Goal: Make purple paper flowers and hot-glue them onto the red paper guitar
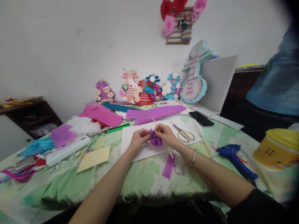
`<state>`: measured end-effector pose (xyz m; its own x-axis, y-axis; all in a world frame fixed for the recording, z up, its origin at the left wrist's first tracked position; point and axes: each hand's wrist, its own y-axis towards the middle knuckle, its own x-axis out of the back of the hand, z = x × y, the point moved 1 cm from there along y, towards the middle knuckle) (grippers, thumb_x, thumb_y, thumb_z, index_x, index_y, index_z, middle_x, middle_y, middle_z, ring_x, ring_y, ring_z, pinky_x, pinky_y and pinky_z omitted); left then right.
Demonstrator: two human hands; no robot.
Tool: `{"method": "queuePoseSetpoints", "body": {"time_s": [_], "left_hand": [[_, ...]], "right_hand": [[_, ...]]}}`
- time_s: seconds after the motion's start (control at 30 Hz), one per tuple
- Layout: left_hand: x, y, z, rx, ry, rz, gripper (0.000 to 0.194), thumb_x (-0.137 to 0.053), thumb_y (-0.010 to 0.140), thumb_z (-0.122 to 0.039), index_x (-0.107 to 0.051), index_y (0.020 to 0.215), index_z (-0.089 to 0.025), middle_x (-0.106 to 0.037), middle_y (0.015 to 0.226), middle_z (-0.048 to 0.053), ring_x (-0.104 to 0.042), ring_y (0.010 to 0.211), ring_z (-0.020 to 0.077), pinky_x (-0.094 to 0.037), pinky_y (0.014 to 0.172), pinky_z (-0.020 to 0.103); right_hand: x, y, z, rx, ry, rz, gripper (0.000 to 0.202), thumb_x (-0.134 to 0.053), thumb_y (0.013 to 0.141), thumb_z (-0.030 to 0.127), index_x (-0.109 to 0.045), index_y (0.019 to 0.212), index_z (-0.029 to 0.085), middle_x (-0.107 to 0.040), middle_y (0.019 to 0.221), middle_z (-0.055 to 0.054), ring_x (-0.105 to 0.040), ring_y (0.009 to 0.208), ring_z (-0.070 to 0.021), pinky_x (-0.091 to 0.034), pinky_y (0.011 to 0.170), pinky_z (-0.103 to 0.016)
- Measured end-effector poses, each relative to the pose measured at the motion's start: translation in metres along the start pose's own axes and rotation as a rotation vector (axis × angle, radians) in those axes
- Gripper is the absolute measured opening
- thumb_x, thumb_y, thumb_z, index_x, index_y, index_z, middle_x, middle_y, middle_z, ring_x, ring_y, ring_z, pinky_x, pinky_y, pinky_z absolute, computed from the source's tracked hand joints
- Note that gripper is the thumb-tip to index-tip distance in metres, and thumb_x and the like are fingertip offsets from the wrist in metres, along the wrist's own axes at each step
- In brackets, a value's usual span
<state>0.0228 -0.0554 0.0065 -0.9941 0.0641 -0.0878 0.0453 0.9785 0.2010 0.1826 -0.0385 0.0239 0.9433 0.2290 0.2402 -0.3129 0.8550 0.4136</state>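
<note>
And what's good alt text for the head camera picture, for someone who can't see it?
A person's left hand and right hand hold a ruffled purple flower shape above a white sheet, a thin stick tucked in the right. Gold-handled scissors lie nearby; decorated lute-shaped crafts stand by the wall.

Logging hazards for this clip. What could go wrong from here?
The ruffled purple paper is pinched between the left hand and right hand; squeezing harder might crush it.
The stick juts out past both sides of the right hand and could snag the paper.
The scissors lie close beside that hand; a sideways move might knock them.
</note>
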Motion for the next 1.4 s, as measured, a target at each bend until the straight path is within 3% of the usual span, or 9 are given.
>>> {"method": "queuePoseSetpoints", "body": {"time_s": [0.4, 0.57, 0.8, 1.0, 1.2, 1.4], "left_hand": [[0.002, 0.0, -0.003, -0.04, 0.097, -0.098, 0.026, -0.078, 0.055, -0.019, -0.071, 0.08, -0.014, -0.069, 0.059, 0.004, -0.061, 0.052, 0.0152, -0.045, 0.057, 0.026], [0.0, -0.002, -0.005, -0.103, 0.188, -0.133, 0.02, -0.076, 0.054, -0.013, -0.073, 0.074, -0.015, -0.066, 0.055, 0.003, -0.058, 0.052, 0.0146, -0.043, 0.055, 0.025], [0.0, -0.001, -0.006, -0.145, 0.164, -0.206, 0.021, -0.073, 0.054, -0.011, -0.069, 0.075, -0.016, -0.065, 0.059, 0.001, -0.059, 0.056, 0.014, -0.044, 0.057, 0.024], [0.003, 0.002, -0.002, -0.127, 0.098, -0.137, 0.011, -0.072, 0.058, -0.016, -0.065, 0.066, -0.014, -0.064, 0.063, 0.001, -0.057, 0.057, 0.0121, -0.044, 0.057, 0.023], [0.0, -0.002, -0.004, -0.118, 0.086, -0.011, 0.012, -0.073, 0.058, -0.016, -0.066, 0.068, -0.013, -0.065, 0.069, 0.004, -0.059, 0.064, 0.0149, -0.046, 0.062, 0.026], [-0.001, -0.005, -0.019, -0.181, 0.069, -0.053, 0.012, -0.069, 0.062, -0.021, -0.06, 0.065, -0.014, -0.06, 0.064, 0.001, -0.054, 0.059, 0.0122, -0.043, 0.059, 0.024]], "right_hand": [[0.002, -0.001, 0.0, 0.076, -0.194, -0.009, 0.005, -0.056, 0.073, 0.019, -0.053, 0.069, 0.019, -0.05, 0.061, 0.005, -0.043, 0.057, -0.0094, -0.034, 0.055, -0.021], [0.0, -0.003, 0.0, 0.095, -0.26, -0.014, 0.005, -0.054, 0.073, 0.015, -0.054, 0.071, 0.019, -0.051, 0.062, 0.005, -0.045, 0.058, -0.0104, -0.033, 0.056, -0.022], [0.0, -0.003, -0.002, 0.071, -0.241, 0.003, 0.003, -0.056, 0.072, 0.017, -0.055, 0.074, 0.019, -0.058, 0.068, 0.004, -0.051, 0.064, -0.0115, -0.037, 0.061, -0.023], [-0.001, 0.0, -0.011, 0.027, -0.152, 0.041, 0.017, -0.058, 0.063, 0.011, -0.056, 0.078, 0.019, -0.059, 0.071, 0.004, -0.054, 0.067, -0.0124, -0.042, 0.064, -0.025], [-0.002, 0.003, -0.018, -0.001, -0.043, 0.029, 0.014, -0.06, 0.063, 0.016, -0.058, 0.077, 0.018, -0.059, 0.07, 0.002, -0.056, 0.067, -0.0132, -0.044, 0.064, -0.026], [-0.007, 0.006, -0.002, 0.033, 0.076, 0.061, 0.017, -0.063, 0.066, 0.025, -0.055, 0.078, 0.018, -0.057, 0.066, 0.002, -0.055, 0.06, -0.0126, -0.046, 0.059, -0.026]]}}
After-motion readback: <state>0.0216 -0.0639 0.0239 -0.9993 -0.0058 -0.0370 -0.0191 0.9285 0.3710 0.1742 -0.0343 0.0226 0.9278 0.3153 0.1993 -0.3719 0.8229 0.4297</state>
